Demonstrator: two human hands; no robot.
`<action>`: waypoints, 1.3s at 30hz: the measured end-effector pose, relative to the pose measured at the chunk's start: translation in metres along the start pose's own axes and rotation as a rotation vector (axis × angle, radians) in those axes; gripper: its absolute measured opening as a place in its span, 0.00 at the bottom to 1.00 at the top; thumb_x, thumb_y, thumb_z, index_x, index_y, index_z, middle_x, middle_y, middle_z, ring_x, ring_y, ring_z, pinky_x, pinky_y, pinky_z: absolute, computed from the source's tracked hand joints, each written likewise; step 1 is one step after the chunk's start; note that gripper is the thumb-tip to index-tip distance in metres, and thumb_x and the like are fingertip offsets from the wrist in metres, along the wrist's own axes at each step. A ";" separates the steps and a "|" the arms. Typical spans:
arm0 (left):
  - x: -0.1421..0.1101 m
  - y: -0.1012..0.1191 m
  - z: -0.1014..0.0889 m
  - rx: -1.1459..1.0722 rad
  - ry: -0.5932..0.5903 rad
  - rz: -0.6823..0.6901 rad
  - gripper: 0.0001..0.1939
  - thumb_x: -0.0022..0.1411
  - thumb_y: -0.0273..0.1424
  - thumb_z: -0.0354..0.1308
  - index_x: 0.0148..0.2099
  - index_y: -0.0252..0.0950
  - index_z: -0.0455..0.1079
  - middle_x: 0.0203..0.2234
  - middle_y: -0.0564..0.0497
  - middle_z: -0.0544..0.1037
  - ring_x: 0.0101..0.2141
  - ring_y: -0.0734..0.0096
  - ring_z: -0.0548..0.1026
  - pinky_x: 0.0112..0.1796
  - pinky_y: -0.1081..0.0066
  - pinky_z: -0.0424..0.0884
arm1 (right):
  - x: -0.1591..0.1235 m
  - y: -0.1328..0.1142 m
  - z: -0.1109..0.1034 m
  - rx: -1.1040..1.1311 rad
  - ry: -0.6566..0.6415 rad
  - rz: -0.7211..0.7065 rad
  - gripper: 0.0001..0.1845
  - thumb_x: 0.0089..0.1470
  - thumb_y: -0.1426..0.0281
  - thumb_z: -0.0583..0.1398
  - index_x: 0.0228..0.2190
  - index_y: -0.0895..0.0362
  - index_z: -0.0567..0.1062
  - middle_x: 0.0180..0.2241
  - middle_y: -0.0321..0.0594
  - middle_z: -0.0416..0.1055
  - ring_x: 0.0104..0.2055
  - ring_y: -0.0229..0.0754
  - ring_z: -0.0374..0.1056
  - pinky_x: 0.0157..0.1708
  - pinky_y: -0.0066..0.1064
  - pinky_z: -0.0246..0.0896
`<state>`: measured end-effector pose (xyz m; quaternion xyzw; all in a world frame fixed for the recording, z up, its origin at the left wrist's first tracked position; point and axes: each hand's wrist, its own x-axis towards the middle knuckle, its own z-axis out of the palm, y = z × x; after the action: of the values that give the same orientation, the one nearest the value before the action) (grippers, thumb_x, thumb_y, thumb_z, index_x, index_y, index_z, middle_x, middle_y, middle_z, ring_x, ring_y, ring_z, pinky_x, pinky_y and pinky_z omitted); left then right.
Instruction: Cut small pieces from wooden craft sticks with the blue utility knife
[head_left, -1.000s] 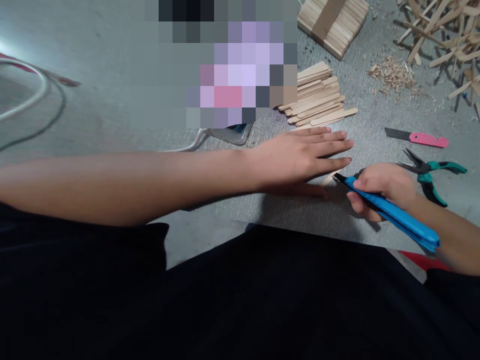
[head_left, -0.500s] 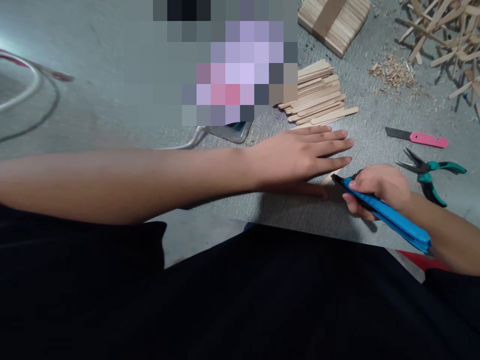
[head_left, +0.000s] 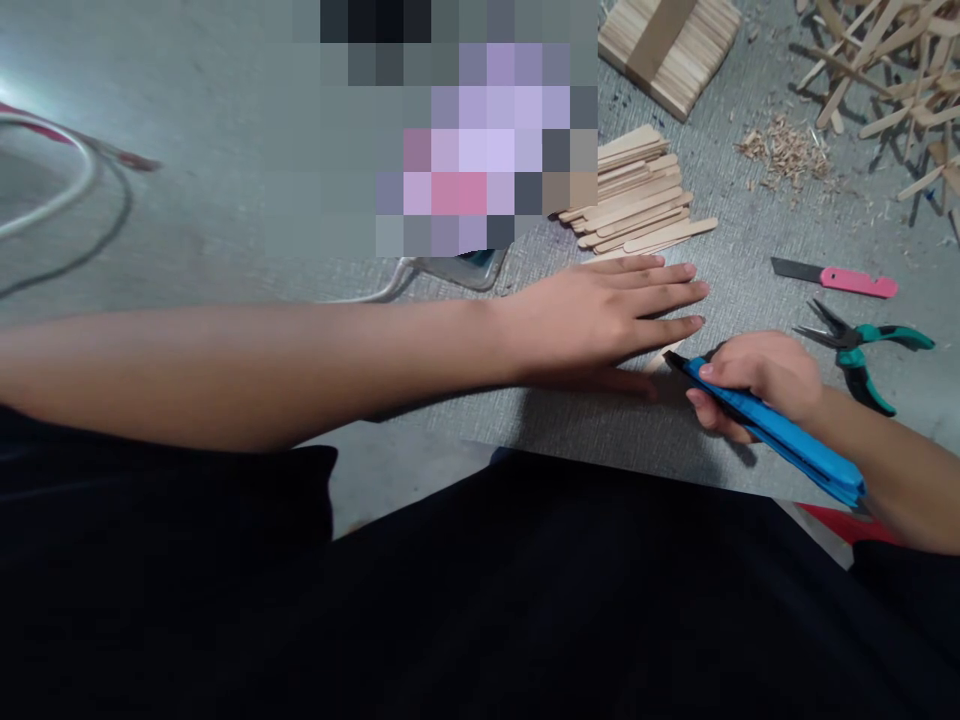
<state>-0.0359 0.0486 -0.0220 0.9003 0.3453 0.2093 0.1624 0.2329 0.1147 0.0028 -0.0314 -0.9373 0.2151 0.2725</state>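
My left hand point(head_left: 600, 310) lies palm down with its fingers stretched out and slightly apart. Under it, one end of a wooden craft stick point(head_left: 661, 358) shows between the thumb and the index finger; the hand hides the rest. My right hand point(head_left: 757, 375) is closed around a blue utility knife point(head_left: 791, 430). The knife's dark tip meets or nearly meets the visible end of that stick. Just beyond my left fingertips is a stack of craft sticks point(head_left: 637, 195).
A pink folding knife point(head_left: 855, 281) and green-handled pliers point(head_left: 847, 335) lie right of my hands. Farther back are a banded bundle of sticks point(head_left: 686, 50), wood shavings point(head_left: 787, 150) and a loose stick heap point(head_left: 900, 70). A white cable point(head_left: 90, 170) curves at left. A blurred patch hides the back middle.
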 end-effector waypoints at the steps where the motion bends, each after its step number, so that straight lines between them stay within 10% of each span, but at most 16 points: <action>1: 0.000 0.000 0.000 0.007 -0.005 0.000 0.34 0.73 0.45 0.69 0.73 0.37 0.69 0.75 0.36 0.66 0.76 0.44 0.63 0.75 0.45 0.61 | 0.000 0.000 0.000 0.004 0.001 -0.005 0.10 0.65 0.69 0.65 0.43 0.48 0.68 0.24 0.26 0.73 0.21 0.37 0.69 0.24 0.31 0.65; 39: 0.006 0.007 -0.002 -0.018 -0.011 -0.026 0.32 0.74 0.47 0.68 0.70 0.34 0.72 0.75 0.36 0.66 0.76 0.45 0.63 0.76 0.47 0.59 | 0.023 -0.025 -0.004 -0.057 -0.117 0.077 0.12 0.62 0.76 0.61 0.34 0.51 0.63 0.24 0.25 0.56 0.23 0.35 0.51 0.26 0.32 0.47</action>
<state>-0.0294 0.0481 -0.0161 0.8953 0.3543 0.2055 0.1750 0.2162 0.0978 0.0275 -0.0624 -0.9554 0.2002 0.2079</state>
